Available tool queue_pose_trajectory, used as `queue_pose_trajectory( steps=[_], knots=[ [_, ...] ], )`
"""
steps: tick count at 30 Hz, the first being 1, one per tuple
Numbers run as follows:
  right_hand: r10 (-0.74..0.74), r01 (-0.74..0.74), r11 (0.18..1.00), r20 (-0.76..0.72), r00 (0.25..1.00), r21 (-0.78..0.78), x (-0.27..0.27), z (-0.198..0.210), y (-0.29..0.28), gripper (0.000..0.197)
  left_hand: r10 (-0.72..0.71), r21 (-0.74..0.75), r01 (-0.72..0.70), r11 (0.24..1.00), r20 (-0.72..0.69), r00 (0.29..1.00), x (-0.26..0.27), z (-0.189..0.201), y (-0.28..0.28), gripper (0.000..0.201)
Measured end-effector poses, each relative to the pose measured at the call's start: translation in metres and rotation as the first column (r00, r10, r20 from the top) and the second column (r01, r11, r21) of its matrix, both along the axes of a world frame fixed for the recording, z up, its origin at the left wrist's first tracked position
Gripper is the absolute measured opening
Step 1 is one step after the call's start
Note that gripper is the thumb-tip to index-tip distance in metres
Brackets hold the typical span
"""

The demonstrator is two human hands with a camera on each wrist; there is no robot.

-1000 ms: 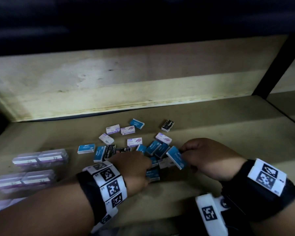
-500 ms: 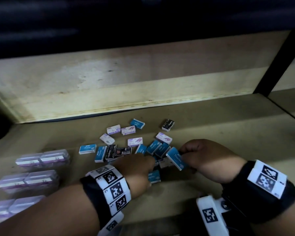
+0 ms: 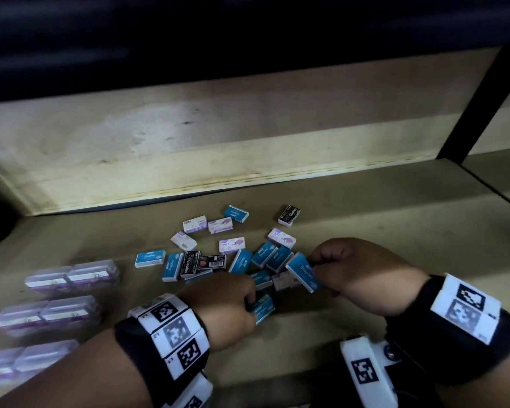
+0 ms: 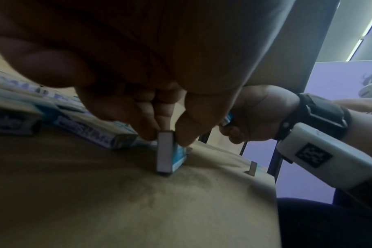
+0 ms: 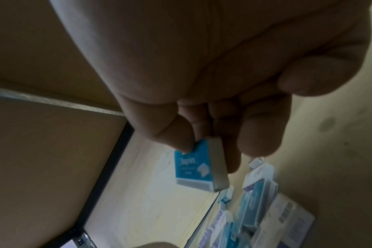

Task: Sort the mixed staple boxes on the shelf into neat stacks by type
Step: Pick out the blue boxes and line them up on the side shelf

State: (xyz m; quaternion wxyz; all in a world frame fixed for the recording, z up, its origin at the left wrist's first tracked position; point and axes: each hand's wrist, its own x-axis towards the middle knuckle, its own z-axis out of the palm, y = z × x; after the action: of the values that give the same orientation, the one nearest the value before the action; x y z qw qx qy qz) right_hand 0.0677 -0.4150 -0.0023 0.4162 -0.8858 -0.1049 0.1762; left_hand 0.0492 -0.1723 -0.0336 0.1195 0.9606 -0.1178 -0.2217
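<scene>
Your left hand [image 3: 230, 307] pinches a blue box [image 4: 168, 156] on edge against the shelf [image 3: 365, 219], at the near side of the loose pile [image 3: 233, 248]. Your right hand [image 3: 354, 269] pinches a second blue box [image 3: 302, 272] (label "Staples") just right of it. Clear cases [image 3: 71, 278] sit far left.

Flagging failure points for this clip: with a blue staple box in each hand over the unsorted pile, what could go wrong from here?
1. The right hand pinches its blue box only at one corner, so it may swivel or drop.
2. The left hand stands its blue box on a narrow edge; released, it could topple.
3. Both hands work close over the loose pile, so a knuckle may scatter boxes.
</scene>
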Motion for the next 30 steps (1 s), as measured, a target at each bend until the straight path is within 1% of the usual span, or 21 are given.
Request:
queue_pose_trajectory(
  steps=[4,8,12,16,19,22,26,30],
  knots=[
    [-0.008,0.008,1.000,0.042,0.999,-0.014,-0.002,0.010,-0.007,0.020,0.000,0.010,0.000,1.000,0.009,1.000,-0.001,0.000,0.000,0.018],
    [-0.052,0.065,0.992,0.117,0.992,-0.111,-0.001,0.019,-0.025,0.016,-0.016,-0.012,0.016,1.000,0.001,1.000,0.003,0.003,-0.005,0.016],
    [-0.090,0.119,0.974,0.155,0.984,-0.194,-0.004,0.032,-0.051,0.021,-0.070,-0.024,0.072,0.997,0.063,0.996,0.012,0.010,-0.020,0.014],
    [-0.133,0.192,0.934,0.205,0.970,-0.301,-0.006,0.045,-0.082,0.027,-0.104,-0.045,0.110,0.993,0.120,0.987,0.023,0.013,-0.046,0.010],
    [-0.147,0.217,0.890,0.197,0.969,-0.400,-0.007,0.052,-0.103,0.021,-0.138,-0.056,0.147,0.987,0.142,0.980,0.030,0.016,-0.069,0.012],
    [-0.102,0.160,0.834,0.138,0.985,-0.528,-0.006,0.057,-0.123,0.018,-0.183,-0.044,0.193,0.980,0.161,0.970,0.038,0.019,-0.095,0.012],
    [-0.002,0.026,0.724,0.035,0.999,-0.689,-0.001,0.057,-0.145,0.027,-0.260,-0.043,0.269,0.962,0.147,0.954,0.047,0.019,-0.134,0.018],
    [0.095,-0.088,0.641,-0.034,0.995,-0.762,0.009,0.047,-0.160,0.033,-0.320,-0.042,0.329,0.943,0.147,0.936,0.054,0.017,-0.166,0.021]
  ],
)
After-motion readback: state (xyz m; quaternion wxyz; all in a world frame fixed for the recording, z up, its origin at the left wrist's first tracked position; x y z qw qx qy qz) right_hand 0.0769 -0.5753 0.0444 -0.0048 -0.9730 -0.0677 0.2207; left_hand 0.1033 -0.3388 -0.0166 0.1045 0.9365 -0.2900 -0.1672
